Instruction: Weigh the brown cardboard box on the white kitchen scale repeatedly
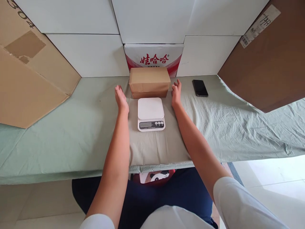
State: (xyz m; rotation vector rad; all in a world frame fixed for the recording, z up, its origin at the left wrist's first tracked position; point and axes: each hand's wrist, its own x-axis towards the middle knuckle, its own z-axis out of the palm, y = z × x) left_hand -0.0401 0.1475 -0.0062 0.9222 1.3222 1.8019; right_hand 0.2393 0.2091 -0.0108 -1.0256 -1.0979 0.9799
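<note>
A brown cardboard parcel (149, 81) lies at the back of the table, just behind a small white kitchen scale (151, 113) with a grey display. My left hand (120, 97) is open a little to the left of the parcel, fingers apart, touching nothing. My right hand (176, 92) is open close to the parcel's right end, just short of it as far as I can tell. Both forearms reach across the table on either side of the scale. Neither hand holds anything.
A pale green cloth (71, 133) covers the table. A black phone (199, 87) lies to the right of the parcel. A red-and-white printed carton (153, 57) stands behind it against white boxes. Large cardboard sheets lean at the left (28, 79) and right (269, 60).
</note>
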